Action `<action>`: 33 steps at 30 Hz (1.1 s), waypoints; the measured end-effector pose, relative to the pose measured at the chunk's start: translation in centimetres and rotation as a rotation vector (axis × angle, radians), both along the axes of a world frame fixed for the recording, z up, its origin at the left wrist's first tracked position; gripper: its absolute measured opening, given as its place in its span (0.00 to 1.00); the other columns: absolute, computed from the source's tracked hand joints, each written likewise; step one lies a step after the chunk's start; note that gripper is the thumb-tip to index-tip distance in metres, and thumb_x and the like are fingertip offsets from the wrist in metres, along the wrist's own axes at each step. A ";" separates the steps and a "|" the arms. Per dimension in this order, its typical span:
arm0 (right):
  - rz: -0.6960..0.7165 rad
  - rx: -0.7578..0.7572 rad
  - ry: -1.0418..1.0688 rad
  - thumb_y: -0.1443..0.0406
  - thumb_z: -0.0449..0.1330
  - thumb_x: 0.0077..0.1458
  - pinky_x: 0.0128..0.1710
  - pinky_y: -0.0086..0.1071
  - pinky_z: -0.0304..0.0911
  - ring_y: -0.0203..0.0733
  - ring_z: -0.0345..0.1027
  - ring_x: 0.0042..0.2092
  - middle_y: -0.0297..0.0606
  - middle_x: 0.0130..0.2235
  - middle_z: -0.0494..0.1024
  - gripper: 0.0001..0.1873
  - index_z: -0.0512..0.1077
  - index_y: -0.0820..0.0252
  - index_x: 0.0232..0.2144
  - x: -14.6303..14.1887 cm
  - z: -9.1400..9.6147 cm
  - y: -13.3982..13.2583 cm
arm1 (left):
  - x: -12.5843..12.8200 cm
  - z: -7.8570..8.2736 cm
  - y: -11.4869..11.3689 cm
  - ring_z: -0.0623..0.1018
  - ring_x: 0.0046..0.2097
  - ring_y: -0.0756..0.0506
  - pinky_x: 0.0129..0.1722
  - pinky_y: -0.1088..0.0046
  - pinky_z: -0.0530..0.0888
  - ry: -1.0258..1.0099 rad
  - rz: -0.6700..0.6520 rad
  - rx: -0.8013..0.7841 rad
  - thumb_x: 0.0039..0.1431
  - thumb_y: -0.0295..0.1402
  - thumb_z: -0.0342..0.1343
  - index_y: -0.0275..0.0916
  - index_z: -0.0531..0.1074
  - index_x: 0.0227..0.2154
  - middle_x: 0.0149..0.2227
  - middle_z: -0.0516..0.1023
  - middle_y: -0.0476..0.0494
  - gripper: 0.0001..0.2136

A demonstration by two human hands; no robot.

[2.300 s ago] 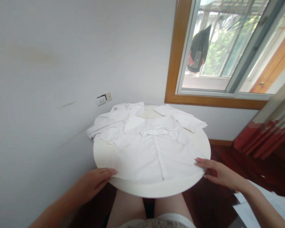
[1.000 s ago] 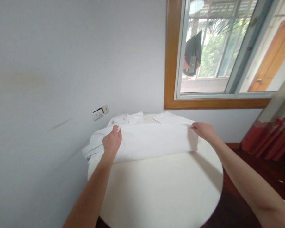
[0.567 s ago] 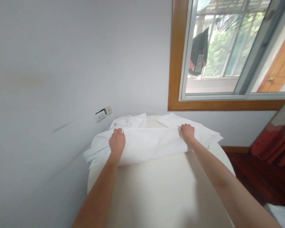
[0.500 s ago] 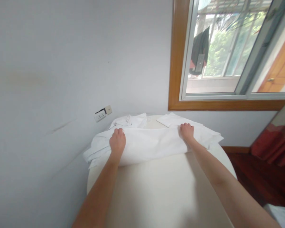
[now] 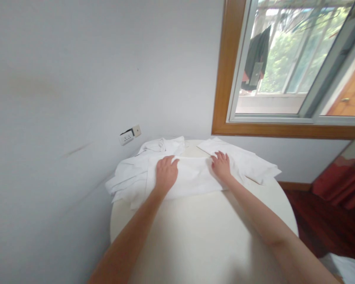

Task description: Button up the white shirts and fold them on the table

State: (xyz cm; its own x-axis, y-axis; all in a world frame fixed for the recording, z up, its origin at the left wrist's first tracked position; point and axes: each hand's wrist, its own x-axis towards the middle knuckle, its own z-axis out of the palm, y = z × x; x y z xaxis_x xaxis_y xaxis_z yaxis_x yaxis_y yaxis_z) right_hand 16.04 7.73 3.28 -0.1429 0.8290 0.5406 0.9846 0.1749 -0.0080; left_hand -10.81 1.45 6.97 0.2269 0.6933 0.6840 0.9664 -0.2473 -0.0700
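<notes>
A white garment (image 5: 192, 179), which looks like a shirt, lies folded across the far part of the round pale table (image 5: 207, 232). My left hand (image 5: 167, 171) rests flat on its folded middle, fingers out and thumb apart. To the right, my right hand (image 5: 221, 165) also lies on the cloth with its fingers spread. Neither hand grips the fabric. Loose white folds bunch up at the left, and a flatter flap reaches out at the right toward the table's edge.
A pale wall stands close behind and left of the table, with a power socket (image 5: 126, 137) on it. The wood-framed window (image 5: 221, 79) is at the upper right. A red curtain (image 5: 339, 181) hangs at the far right above the dark wooden floor (image 5: 328, 221).
Both hands have loosened from closed grips on the fabric and opened flat. They have moved inward, closer together. The folded cloth now lies flatter on the table. The view has shifted slightly.
</notes>
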 end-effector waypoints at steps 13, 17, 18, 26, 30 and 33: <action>0.094 -0.441 0.033 0.42 0.30 0.60 0.60 0.59 0.33 0.52 0.36 0.67 0.39 0.67 0.48 0.37 0.52 0.47 0.64 -4.9 -2.7 -3.0 | 1.9 -8.3 3.0 0.60 0.63 0.34 0.60 0.51 0.58 -0.076 0.048 -0.410 0.61 0.49 0.42 0.45 0.64 0.58 0.62 0.61 0.38 0.25; 0.041 -0.441 0.032 0.40 0.30 0.58 0.59 0.63 0.31 0.55 0.31 0.67 0.44 0.68 0.44 0.40 0.53 0.49 0.64 -4.1 -2.7 -2.6 | 1.6 -8.1 2.8 0.61 0.62 0.34 0.59 0.52 0.59 -0.079 0.101 -0.394 0.61 0.49 0.43 0.44 0.65 0.58 0.63 0.60 0.38 0.25; 0.036 -0.433 0.029 0.40 0.31 0.58 0.59 0.62 0.30 0.55 0.30 0.68 0.45 0.68 0.43 0.40 0.53 0.50 0.64 -3.7 -2.7 -2.4 | 1.6 -8.1 2.7 0.60 0.63 0.34 0.59 0.52 0.60 -0.078 0.112 -0.374 0.61 0.48 0.43 0.44 0.64 0.58 0.64 0.58 0.37 0.25; -0.013 -0.445 0.011 0.42 0.33 0.60 0.62 0.52 0.30 0.51 0.29 0.68 0.45 0.68 0.41 0.38 0.48 0.53 0.65 1.1 -2.9 -0.7 | -0.1 -7.1 1.8 0.47 0.68 0.39 0.64 0.54 0.49 0.001 0.098 -0.171 0.62 0.42 0.44 0.41 0.63 0.58 0.66 0.51 0.38 0.24; -0.069 -0.378 0.002 0.45 0.37 0.62 0.63 0.49 0.30 0.51 0.31 0.68 0.45 0.68 0.43 0.35 0.50 0.54 0.65 2.5 -3.3 0.0 | -1.6 -6.0 1.6 0.44 0.68 0.42 0.65 0.53 0.45 0.076 0.088 -0.131 0.62 0.41 0.45 0.42 0.61 0.60 0.67 0.50 0.40 0.24; -0.126 -0.356 0.014 0.48 0.39 0.62 0.63 0.49 0.31 0.51 0.32 0.68 0.46 0.68 0.44 0.34 0.50 0.56 0.65 2.8 -3.5 0.3 | -2.2 -5.6 1.7 0.44 0.68 0.42 0.65 0.50 0.42 0.099 0.097 -0.125 0.62 0.41 0.44 0.43 0.60 0.59 0.67 0.50 0.41 0.23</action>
